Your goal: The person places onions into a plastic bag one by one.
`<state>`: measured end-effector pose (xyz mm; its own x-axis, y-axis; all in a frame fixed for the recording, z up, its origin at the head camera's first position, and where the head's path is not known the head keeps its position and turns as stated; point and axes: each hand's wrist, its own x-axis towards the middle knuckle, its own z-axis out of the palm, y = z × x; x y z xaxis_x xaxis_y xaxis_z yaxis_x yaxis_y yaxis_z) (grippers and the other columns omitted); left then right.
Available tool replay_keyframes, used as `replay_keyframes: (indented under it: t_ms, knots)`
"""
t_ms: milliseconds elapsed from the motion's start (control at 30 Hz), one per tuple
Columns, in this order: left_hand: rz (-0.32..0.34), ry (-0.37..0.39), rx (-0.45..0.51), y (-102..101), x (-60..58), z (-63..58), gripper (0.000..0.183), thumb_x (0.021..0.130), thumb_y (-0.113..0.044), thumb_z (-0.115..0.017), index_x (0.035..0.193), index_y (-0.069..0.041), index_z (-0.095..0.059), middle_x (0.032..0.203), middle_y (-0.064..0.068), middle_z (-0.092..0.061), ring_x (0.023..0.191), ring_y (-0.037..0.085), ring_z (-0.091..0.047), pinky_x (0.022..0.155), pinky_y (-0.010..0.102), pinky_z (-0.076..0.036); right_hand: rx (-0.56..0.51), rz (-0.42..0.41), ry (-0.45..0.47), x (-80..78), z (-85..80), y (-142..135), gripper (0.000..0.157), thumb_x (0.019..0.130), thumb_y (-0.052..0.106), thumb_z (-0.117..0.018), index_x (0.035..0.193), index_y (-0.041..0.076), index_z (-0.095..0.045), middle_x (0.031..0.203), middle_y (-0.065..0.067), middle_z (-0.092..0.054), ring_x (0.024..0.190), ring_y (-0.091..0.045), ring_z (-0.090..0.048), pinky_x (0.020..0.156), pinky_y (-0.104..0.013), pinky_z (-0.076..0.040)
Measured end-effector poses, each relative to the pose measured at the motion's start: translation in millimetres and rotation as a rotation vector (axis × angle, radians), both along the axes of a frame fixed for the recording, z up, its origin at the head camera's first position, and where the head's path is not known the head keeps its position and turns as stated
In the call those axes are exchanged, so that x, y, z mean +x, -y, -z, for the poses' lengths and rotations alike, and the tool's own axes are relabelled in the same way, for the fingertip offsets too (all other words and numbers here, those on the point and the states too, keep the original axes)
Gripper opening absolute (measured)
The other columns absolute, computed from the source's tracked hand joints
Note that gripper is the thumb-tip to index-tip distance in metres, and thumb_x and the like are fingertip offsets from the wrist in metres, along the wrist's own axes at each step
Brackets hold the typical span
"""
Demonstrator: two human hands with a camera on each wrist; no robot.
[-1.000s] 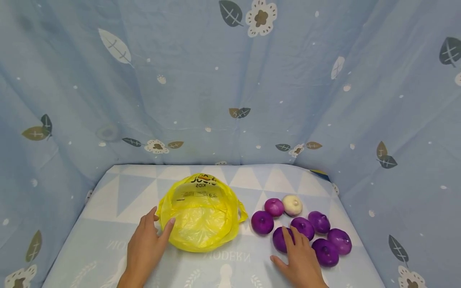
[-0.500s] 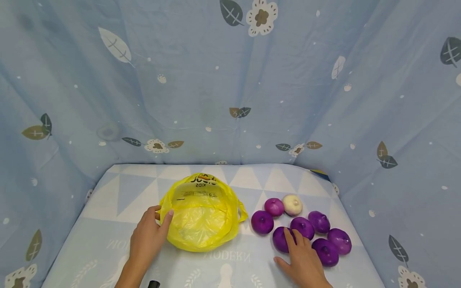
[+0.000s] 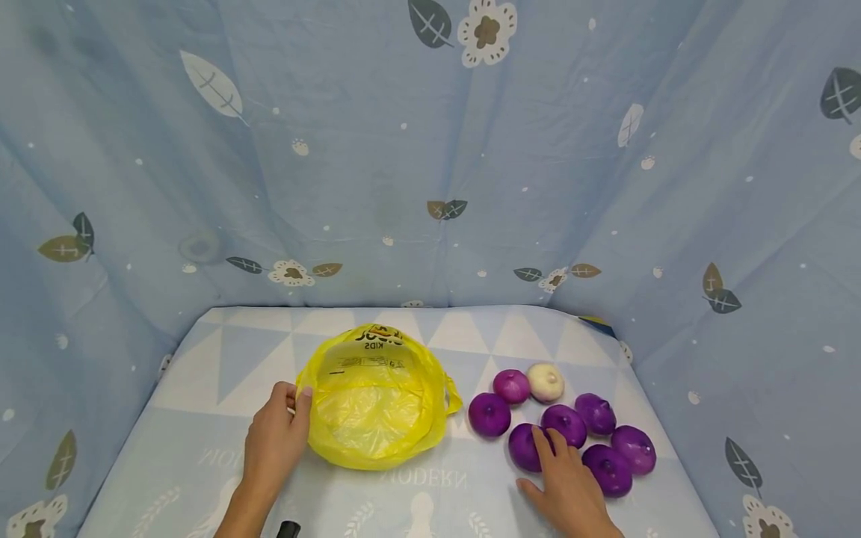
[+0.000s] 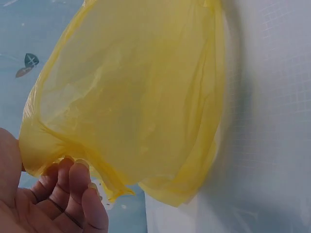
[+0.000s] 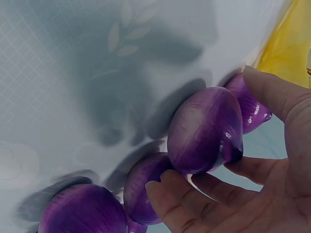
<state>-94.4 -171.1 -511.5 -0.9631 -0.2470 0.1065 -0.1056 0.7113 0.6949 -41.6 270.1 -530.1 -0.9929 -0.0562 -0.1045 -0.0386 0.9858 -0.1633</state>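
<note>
A yellow plastic bag [image 3: 370, 418] stands on the table with its mouth spread wide. My left hand [image 3: 276, 441] pinches the left edge of its rim; in the left wrist view the thumb and curled fingers have the bag's thin film [image 4: 36, 155] between them. On the right, the fingertips of my right hand [image 3: 568, 482] rest against a purple onion [image 3: 523, 448]. The right wrist view shows the thumb apart from this onion [image 5: 199, 131] and the fingers spread. Around it lie several more purple onions [image 3: 608, 471] and one white onion [image 3: 545, 383].
A pale blue and white patterned cloth covers the table [image 3: 249, 359]. Blue printed curtains [image 3: 377, 164] close in the back and sides. Part of a black object [image 3: 288, 529] shows at the front edge near my left forearm.
My left hand has closed its thumb and fingers onto the bag's rim. My right hand has shifted slightly right, its fingers still at the same onion. The black object has come into view.
</note>
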Motion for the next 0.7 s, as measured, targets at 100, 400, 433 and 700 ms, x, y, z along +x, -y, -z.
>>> replay_keyframes:
  t_ms: [100,400,433,700]
  knots:
    - [-0.001,-0.029,0.003,-0.3,-0.6,1.7,0.034,0.112,-0.037,-0.046,0.112,-0.005,-0.057,0.090,0.008,-0.064,0.068,0.019,-0.057,0.057,0.035,-0.044,-0.013,0.004,0.008,-0.9,-0.1,-0.4,0.090,0.081,0.044,-0.089,0.152,0.005,-0.050,0.145,-0.026,-0.050,0.117,-0.048,-0.059,0.082,-0.064,-0.055]
    - [0.021,0.001,0.108,1.4,0.2,-0.3,0.035,0.114,-0.035,-0.042,0.117,-0.005,-0.059,0.090,0.010,-0.063,0.073,0.022,-0.056,0.062,0.035,-0.045,-0.030,0.000,-0.024,-2.0,0.8,-2.3,0.086,0.081,0.038,-0.090,0.150,0.004,-0.051,0.142,-0.026,-0.051,0.113,-0.046,-0.063,0.075,-0.059,-0.057]
    - [0.022,0.005,0.121,1.6,-0.1,-0.6,0.035,0.114,-0.035,-0.043,0.117,-0.005,-0.059,0.094,0.011,-0.065,0.075,0.022,-0.057,0.063,0.035,-0.046,-0.033,-0.002,-0.030,-2.3,1.0,-2.3,0.085,0.081,0.037,-0.090,0.150,0.004,-0.051,0.142,-0.025,-0.051,0.112,-0.046,-0.063,0.075,-0.059,-0.057]
    - [0.008,0.029,0.176,2.6,-3.3,-0.2,0.034,0.112,-0.035,-0.052,0.115,-0.003,-0.063,0.100,0.012,-0.068,0.080,0.022,-0.062,0.061,0.030,-0.050,-0.053,-0.005,-0.058,-4.3,2.9,-2.8,0.080,0.082,0.031,-0.090,0.147,0.002,-0.053,0.140,-0.024,-0.052,0.109,-0.044,-0.064,0.074,-0.056,-0.057]
